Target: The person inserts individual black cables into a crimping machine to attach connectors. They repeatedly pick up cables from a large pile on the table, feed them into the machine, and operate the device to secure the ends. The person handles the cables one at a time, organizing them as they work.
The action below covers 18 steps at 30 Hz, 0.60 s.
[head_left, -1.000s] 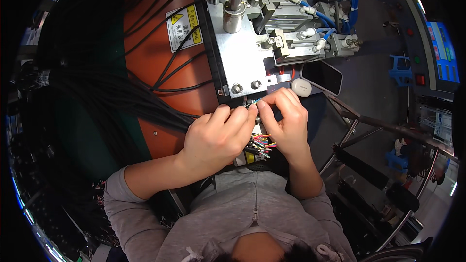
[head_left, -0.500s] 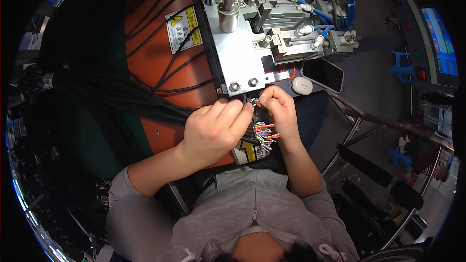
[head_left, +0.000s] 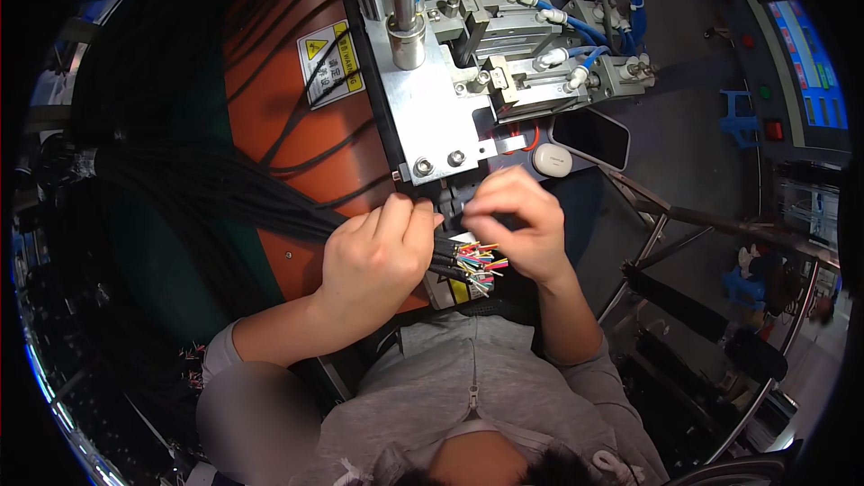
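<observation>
My left hand [head_left: 373,252] is closed in a pinch just below the front edge of the metal fixture [head_left: 432,117]. Its fingers are on a black cable whose end they mostly hide. Beside it, to the right, my right hand [head_left: 526,225] is curled, with thumb and forefinger tips close together and slightly blurred; anything between them is too small to make out. A bundle of black cables [head_left: 261,189] runs in from the left and under my left hand. Between my hands, the bundle's stripped ends fan out as thin coloured wires [head_left: 481,261].
Air cylinders with blue hoses [head_left: 580,27] sit behind the fixture. A phone [head_left: 589,139] and a white rounded case [head_left: 552,160] lie right of it. An orange panel [head_left: 288,153] with a warning label [head_left: 333,63] is at left. A control screen [head_left: 810,67] stands far right.
My right hand has drawn back from the left fingertips, to the right and slightly nearer me. The coloured wires that showed between the fingertips are no longer visible there. My left hand shifted slightly left.
</observation>
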Each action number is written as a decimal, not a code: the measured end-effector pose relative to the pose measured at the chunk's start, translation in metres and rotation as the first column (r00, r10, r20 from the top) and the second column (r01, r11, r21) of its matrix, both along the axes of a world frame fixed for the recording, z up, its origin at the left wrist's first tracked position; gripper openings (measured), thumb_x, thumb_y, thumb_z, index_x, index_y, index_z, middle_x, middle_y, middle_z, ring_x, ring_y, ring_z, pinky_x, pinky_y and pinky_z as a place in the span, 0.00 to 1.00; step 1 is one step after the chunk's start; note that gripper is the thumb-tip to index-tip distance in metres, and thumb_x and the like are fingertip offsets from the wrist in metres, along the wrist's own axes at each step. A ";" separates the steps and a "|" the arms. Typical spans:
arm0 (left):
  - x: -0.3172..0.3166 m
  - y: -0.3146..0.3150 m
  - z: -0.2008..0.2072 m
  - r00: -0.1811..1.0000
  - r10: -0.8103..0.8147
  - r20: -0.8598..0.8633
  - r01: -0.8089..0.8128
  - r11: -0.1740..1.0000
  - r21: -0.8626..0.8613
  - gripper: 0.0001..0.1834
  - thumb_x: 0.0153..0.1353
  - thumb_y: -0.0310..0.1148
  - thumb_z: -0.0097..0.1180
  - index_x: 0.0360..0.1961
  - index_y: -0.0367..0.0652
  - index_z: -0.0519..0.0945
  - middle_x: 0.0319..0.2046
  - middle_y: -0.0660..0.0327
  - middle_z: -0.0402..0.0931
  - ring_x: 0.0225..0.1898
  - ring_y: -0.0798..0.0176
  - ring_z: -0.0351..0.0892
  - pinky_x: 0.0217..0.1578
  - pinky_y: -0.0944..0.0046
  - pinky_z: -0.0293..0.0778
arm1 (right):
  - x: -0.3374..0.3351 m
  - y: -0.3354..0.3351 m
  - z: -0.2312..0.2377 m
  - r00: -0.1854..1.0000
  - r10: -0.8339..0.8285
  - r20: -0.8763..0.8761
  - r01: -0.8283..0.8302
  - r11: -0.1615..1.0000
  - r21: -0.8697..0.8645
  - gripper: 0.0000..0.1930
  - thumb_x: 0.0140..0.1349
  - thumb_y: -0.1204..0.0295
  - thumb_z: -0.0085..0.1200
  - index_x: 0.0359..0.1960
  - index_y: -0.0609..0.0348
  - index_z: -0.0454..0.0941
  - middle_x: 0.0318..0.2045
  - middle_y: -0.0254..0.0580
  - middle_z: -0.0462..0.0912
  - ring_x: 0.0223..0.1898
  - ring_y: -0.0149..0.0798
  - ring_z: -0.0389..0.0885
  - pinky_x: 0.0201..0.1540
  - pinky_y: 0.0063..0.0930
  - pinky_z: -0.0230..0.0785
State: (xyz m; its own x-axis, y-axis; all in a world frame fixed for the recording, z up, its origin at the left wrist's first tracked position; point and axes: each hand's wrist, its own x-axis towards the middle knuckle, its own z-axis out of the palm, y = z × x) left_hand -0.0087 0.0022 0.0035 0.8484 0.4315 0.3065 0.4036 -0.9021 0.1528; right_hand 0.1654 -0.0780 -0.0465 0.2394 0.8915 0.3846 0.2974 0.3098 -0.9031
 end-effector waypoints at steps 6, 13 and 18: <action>0.000 0.011 0.001 0.980 -0.110 0.166 0.134 0.981 -0.141 0.08 0.48 0.28 0.58 0.31 0.42 0.80 0.27 0.63 0.74 0.24 0.70 0.74 0.24 0.69 0.68 | -0.001 -0.004 0.004 0.984 0.149 -0.097 -0.143 0.987 0.071 0.10 0.44 0.82 0.62 0.31 0.62 0.82 0.31 0.40 0.81 0.35 0.38 0.78 0.39 0.29 0.69; -0.001 0.012 0.003 0.913 -0.241 0.329 0.274 0.960 -0.056 0.15 0.49 0.28 0.60 0.41 0.37 0.80 0.31 0.62 0.77 0.24 0.70 0.75 0.20 0.72 0.68 | -0.004 -0.006 0.019 0.985 0.097 -0.140 -0.084 0.992 0.096 0.09 0.50 0.83 0.59 0.35 0.66 0.79 0.32 0.44 0.80 0.35 0.37 0.78 0.38 0.27 0.70; 0.003 0.011 -0.001 0.896 -0.172 0.409 0.236 0.965 -0.113 0.12 0.48 0.29 0.63 0.34 0.35 0.79 0.21 0.63 0.70 0.20 0.67 0.72 0.16 0.69 0.65 | -0.034 0.003 0.024 0.935 -0.246 -0.257 0.302 0.931 0.208 0.12 0.47 0.83 0.63 0.34 0.65 0.77 0.31 0.43 0.81 0.31 0.38 0.78 0.37 0.29 0.71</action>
State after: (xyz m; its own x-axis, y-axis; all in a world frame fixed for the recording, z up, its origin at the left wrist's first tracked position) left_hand -0.0062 0.0136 0.0022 0.7476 0.3315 0.5755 0.0912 -0.9096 0.4054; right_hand 0.1319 -0.0750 -0.0221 0.5651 0.6663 0.4866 0.2014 0.4605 -0.8645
